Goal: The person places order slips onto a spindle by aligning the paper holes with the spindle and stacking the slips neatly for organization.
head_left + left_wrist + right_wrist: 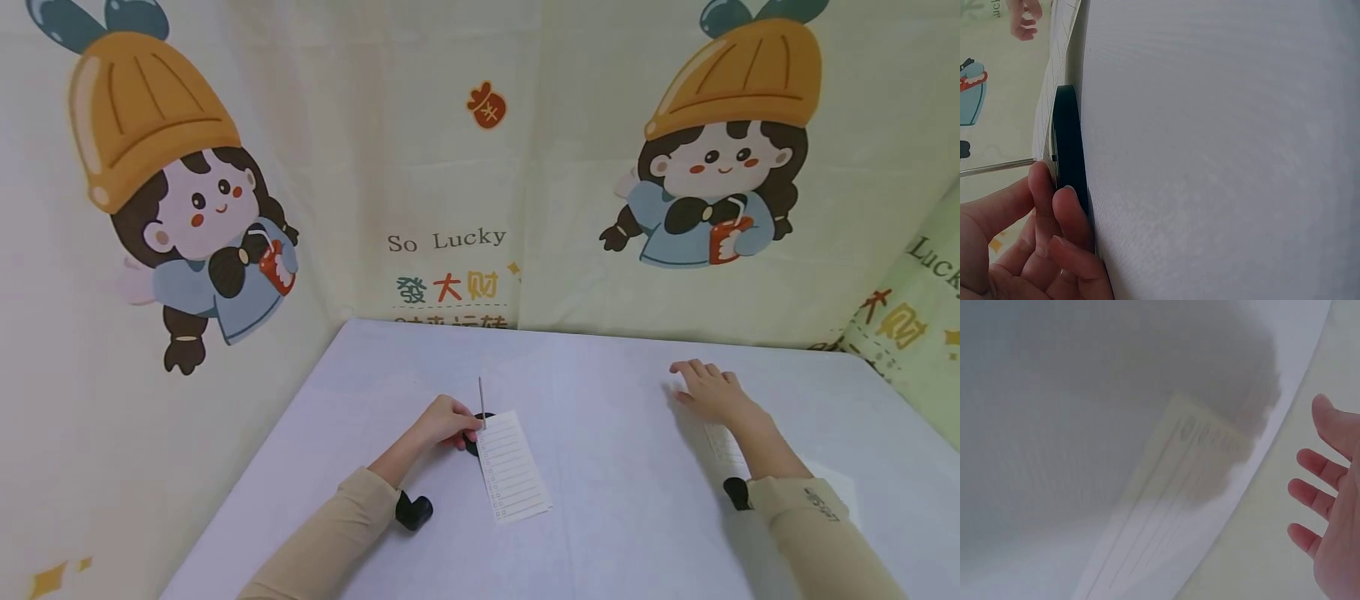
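Observation:
A thin upright metal spike [481,396] on a round black base [471,447] stands on the table, a paper spike by its look. Beside it my left hand [444,421] pinches the top corner of a lined paper slip [515,468] between thumb and forefinger. In the left wrist view the slip [1054,81] lies over the dark base [1070,144], with the curled lower fingers against the base's edge. My right hand [712,392] holds nothing, its fingers spread above the table. Below it lies another lined slip [724,448], partly covered by the forearm; its printed end [1204,434] shows in the right wrist view.
A white cloth covers the table [615,467]. Near the right sleeve lies a pale sheet [838,483]. Small black devices [414,510] sit at both wrists. A printed curtain [570,208] hangs behind the table and along its sides.

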Available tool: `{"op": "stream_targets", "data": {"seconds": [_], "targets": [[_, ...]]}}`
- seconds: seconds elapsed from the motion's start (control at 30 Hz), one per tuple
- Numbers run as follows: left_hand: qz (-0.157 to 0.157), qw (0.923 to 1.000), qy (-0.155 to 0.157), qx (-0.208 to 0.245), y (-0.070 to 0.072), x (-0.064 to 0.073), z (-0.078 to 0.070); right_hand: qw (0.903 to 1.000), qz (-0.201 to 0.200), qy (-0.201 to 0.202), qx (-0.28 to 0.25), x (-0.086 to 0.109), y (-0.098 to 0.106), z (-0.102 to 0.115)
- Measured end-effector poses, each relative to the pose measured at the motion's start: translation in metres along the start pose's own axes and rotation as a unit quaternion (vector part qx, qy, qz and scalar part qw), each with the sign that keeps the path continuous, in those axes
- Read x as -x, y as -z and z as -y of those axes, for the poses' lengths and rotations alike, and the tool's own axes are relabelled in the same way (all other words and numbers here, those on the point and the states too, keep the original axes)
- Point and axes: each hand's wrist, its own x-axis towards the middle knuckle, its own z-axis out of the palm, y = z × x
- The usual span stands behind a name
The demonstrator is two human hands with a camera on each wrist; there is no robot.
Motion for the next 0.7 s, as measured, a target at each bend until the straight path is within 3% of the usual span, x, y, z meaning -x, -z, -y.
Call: {"op": "stream_targets", "data": {"seconds": [0.33, 0.57, 0.7], "targets": [[-0.002, 1.0000, -0.005, 0.001, -0.001, -0.002, 0.001, 0.9912, 0.093, -0.087, -0.036, 0.006, 0.009, -0.052], [0.000, 1.0000, 0.000, 0.002, -0.002, -0.003, -0.002, 0.9806, 0.134, -0.135, -0.046, 0.010, 0.011, -0.062], [-0.001, 1.0000, 0.006, 0.000, -0.002, -0.003, -0.003, 0.9777, 0.146, -0.143, -0.050, 0.010, 0.012, -0.062]]}}
